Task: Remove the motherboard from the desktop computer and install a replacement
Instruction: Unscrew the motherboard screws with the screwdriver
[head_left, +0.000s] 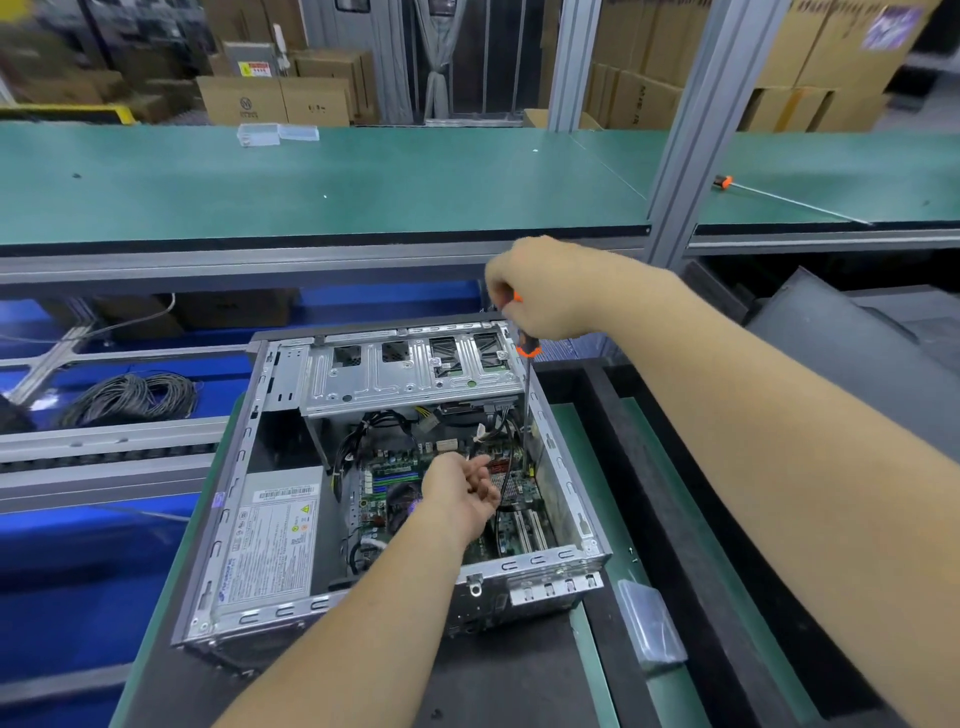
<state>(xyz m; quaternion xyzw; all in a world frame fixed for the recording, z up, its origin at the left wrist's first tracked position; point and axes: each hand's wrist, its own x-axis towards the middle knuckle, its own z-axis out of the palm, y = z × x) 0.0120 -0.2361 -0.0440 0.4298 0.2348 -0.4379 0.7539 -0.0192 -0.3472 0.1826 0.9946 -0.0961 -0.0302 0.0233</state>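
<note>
The open desktop computer case (395, 483) lies on its side on the bench, motherboard (387, 480) on its floor. The right hand (540, 286) grips an orange-handled screwdriver (527, 384), shaft reaching down to the board's far corner. The left hand (462, 493) reaches inside, fingers curled, seemingly around black cables (506, 467).

A green-topped workbench (597, 670) carries an open desktop computer case (332, 597), which sits on a black mat (519, 675) beneath both hands. Just right of the left hand's forearm, a small clear plastic box (652, 629) rests on the green surface. Beyond the right hand (540, 291), a raised green shelf (311, 182) holds a clear plastic tray (275, 134) on the left and a second, orange-handled screwdriver (779, 200) to the far right.
</note>
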